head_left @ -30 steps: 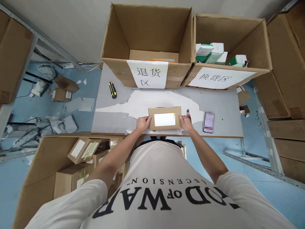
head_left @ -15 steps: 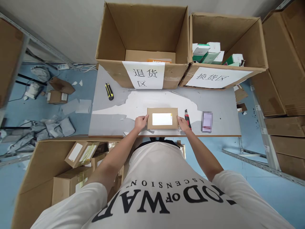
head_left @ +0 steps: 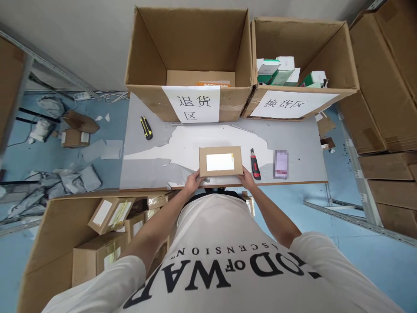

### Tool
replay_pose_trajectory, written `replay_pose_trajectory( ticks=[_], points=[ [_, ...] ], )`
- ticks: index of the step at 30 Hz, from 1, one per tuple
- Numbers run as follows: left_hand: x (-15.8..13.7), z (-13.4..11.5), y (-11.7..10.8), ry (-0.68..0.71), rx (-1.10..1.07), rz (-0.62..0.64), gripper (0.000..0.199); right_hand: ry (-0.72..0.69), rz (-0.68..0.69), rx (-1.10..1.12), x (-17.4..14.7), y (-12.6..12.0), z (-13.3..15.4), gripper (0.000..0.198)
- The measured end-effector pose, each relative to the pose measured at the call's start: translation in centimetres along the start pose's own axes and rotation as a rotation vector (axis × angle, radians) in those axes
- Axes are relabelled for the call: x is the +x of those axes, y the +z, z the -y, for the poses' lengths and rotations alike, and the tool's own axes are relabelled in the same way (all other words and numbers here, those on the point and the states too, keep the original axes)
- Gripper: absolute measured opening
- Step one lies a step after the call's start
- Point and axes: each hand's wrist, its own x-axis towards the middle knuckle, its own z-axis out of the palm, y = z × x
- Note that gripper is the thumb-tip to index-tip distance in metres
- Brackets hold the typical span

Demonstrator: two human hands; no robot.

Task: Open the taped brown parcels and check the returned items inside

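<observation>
A small brown cardboard box with a white label on top is held between my hands near the table's front edge. My left hand grips its lower left corner, fingers partly under it. At the lower right corner, my right hand is closed on the box, with some fingers hidden beneath. Just right of that hand lies a red and black utility knife, its blade end pointing away from me. A phone with a blurred screen rests farther right.
Two large open cartons with paper signs, a left carton and a right carton, stand along the table's back. A yellow-black utility knife lies at left. Below, a big carton holds several parcels. Metal shelving stands right.
My hands have shifted from the box's sides to its lower corners, and its near edge is tipped up a little. The view has moved slightly.
</observation>
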Motion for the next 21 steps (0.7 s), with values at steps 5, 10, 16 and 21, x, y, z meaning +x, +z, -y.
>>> replay_pose_trajectory(
  ticks=[5,10,16,21],
  points=[
    [-0.3,-3.5,-1.3,-0.013,0.181,-0.084,0.052,-0.037,0.044,0.025,0.3,-1.3,2.4,0.054],
    [0.2,-7.6,-2.6,-0.037,0.376,-0.215,0.056,0.016,-0.022,-0.222,0.6,-2.7,5.8,0.047],
    [1.6,-9.0,-2.7,-0.105,0.454,-0.204,0.058,0.154,-0.005,-0.425,1.6,-3.0,7.0,0.048],
    [2.4,-9.1,-2.8,-0.132,0.455,-0.19,0.057,0.194,0.007,-0.365,2.6,-3.4,6.9,0.049]
  ],
)
